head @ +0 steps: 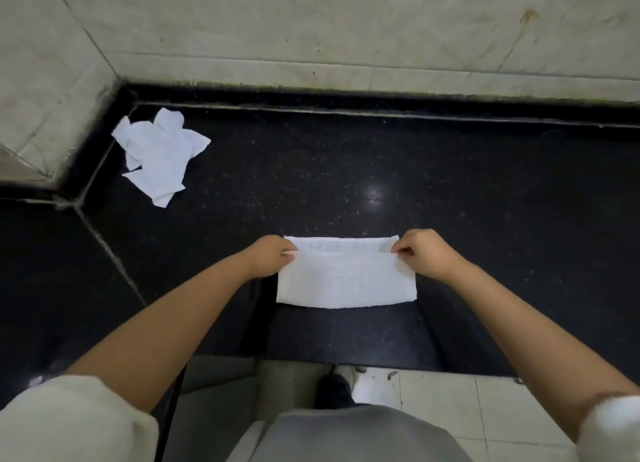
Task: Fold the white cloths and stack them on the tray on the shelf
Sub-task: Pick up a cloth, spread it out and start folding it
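While both hands [268, 255] [424, 253] pinch it, white cloth [346, 281] lies half-folded.

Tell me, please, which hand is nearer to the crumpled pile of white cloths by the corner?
Left. The left hand pinches the near cloth's left end, on the same side as the crumpled pile. The right hand pinches the right end, farther away.

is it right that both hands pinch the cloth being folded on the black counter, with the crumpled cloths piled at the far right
Not quite. The head view shows the crumpled cloths piled at the far left corner, not the right. The rest holds: left hand and right hand pinch the cloth on the black counter.
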